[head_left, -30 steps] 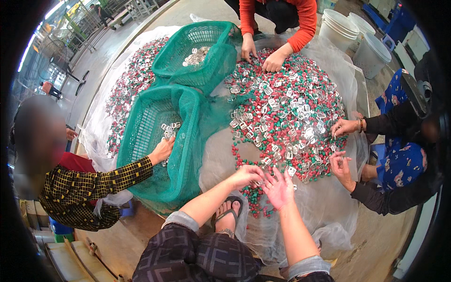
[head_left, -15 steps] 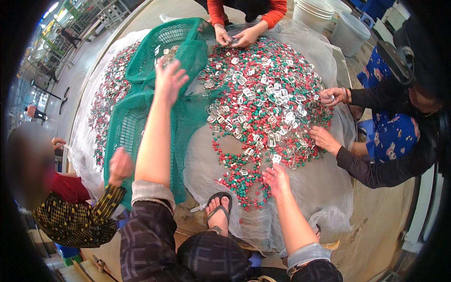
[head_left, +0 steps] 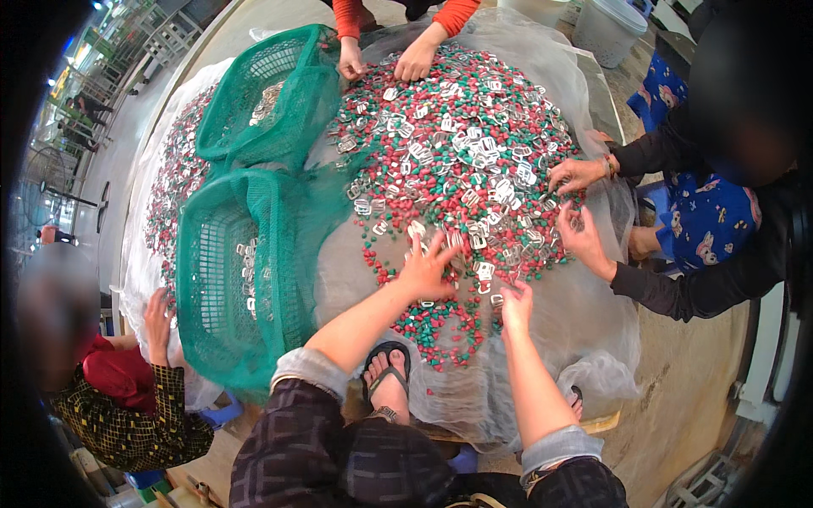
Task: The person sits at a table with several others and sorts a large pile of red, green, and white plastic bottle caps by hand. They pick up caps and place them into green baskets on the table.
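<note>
My left hand [head_left: 426, 269] reaches over the near side of a heap of small red and green pellets [head_left: 432, 326] mixed with flat silvery buckles [head_left: 483, 152]. Its fingers are spread, and a pale buckle [head_left: 416, 229] lies by a fingertip. To its right, my right hand [head_left: 517, 311] is closed, thumb and fingers together, at the heap's near edge. A light buckle [head_left: 496, 300] shows at its fingertips and seems pinched there. The heap lies on a sheer white net [head_left: 584, 330].
Two green baskets [head_left: 190, 288] draped in green mesh stand left, with buckles inside. Co-workers' hands [head_left: 584, 241] work at the heap's right; another's hands [head_left: 417, 59] at its far side. A person at left has a hand [head_left: 157, 326] by a second pellet spread [head_left: 174, 169]. A bucket [head_left: 610, 34] stands far right.
My left hand has come from above the green baskets rightward and down to the heap. The right hand has closed up at the heap's edge. The view has shifted slightly.
</note>
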Action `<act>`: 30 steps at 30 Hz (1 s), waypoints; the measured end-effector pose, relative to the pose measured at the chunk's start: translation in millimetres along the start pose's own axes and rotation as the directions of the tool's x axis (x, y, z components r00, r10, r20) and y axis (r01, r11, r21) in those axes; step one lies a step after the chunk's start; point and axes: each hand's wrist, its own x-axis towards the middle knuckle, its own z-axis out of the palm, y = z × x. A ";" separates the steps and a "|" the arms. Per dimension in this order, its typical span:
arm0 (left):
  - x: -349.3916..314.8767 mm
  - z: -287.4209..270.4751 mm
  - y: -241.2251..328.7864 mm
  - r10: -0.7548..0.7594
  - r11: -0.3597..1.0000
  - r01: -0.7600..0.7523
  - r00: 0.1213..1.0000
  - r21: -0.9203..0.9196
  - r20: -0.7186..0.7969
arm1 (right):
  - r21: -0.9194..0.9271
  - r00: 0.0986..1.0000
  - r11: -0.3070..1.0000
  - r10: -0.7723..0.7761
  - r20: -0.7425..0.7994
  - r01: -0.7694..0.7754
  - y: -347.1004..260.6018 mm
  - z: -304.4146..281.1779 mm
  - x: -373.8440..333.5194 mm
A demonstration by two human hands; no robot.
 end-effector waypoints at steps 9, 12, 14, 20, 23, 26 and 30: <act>55.5 -50.0 1.9 -0.063 0.989 0.030 0.973 -0.144 -0.224 | -0.117 0.999 0.992 -0.037 0.024 0.039 0.8 -8.6 6.0; 69.2 -28.0 3.1 0.009 0.998 -0.001 0.991 0.058 -0.130 | -0.191 0.997 0.979 -0.068 0.036 0.074 11.2 -8.6 11.2; 61.7 -13.7 11.2 0.103 0.990 -0.102 0.995 0.098 -0.004 | -0.173 0.996 0.982 -0.062 0.071 0.073 9.9 -10.8 8.0; -12.0 -5.5 28.6 0.228 0.973 -0.202 0.914 -0.111 0.336 | -0.434 0.979 0.878 -0.168 0.120 0.204 2.5 -17.1 3.4; -37.7 -13.2 10.1 0.027 0.998 -0.006 0.938 -0.061 0.344 | -0.538 0.958 0.794 -0.215 0.188 0.283 -11.0 -12.8 -10.7; -50.3 -31.6 -5.3 0.052 0.983 0.024 0.914 -0.183 0.401 | -0.592 0.912 0.696 -0.345 0.222 0.407 -3.2 -13.2 -15.8; -49.6 -29.2 -10.8 -0.153 0.988 0.149 0.955 0.032 0.256 | -0.588 0.822 0.595 -0.513 0.247 0.548 -6.3 -7.6 -30.2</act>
